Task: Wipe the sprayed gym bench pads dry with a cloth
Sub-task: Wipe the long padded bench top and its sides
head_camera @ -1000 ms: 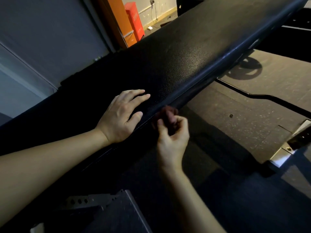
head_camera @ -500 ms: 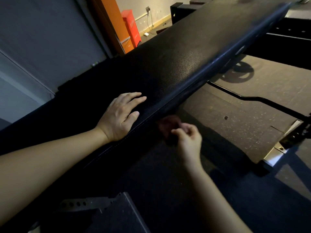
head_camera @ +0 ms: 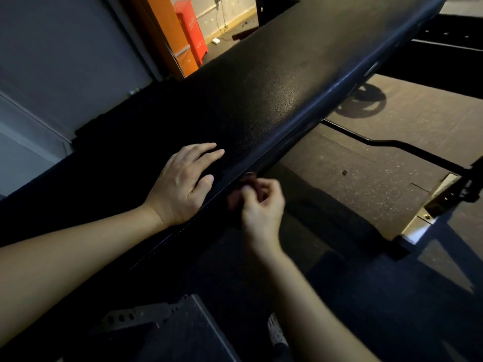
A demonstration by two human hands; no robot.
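Cloth (head_camera: 236,198), dark red and crumpled, is against the side edge of the black bench pad (head_camera: 274,87), just under its seam. The right hand (head_camera: 261,205) grips it with curled fingers and thumb. The left hand (head_camera: 183,186) lies flat on top of the pad, fingers straight and a little spread, holding nothing. Behind the pad a red box (head_camera: 190,35) stands beside an orange panel (head_camera: 162,30). A black bar (head_camera: 392,145) lies on the floor (head_camera: 352,178)
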